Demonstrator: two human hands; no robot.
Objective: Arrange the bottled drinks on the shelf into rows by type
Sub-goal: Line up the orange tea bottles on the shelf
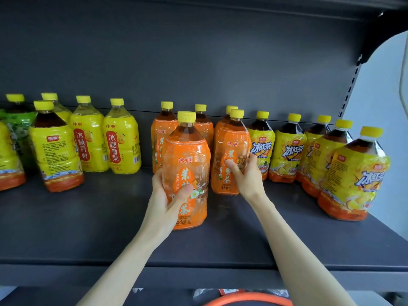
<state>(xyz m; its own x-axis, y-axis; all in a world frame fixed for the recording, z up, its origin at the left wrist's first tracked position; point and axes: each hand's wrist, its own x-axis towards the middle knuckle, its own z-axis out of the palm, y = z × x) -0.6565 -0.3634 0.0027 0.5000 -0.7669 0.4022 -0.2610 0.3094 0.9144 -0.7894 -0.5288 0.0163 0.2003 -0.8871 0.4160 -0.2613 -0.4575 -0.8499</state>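
Observation:
My left hand grips an orange jasmine-tea bottle standing upright near the middle of the dark shelf. My right hand holds a second orange bottle just to its right. Three more orange bottles stand behind them. Several yellow iced-tea bottles run in rows to the right, the nearest one at the shelf's end. On the left stand yellow pear-drink bottles, one yellow iced-tea bottle turned label-back, and a green-labelled bottle.
The shelf's grey back panel rises behind the bottles. A slotted upright marks the right end. Bare shelf surface lies at the front left. Below the front edge an orange rim shows.

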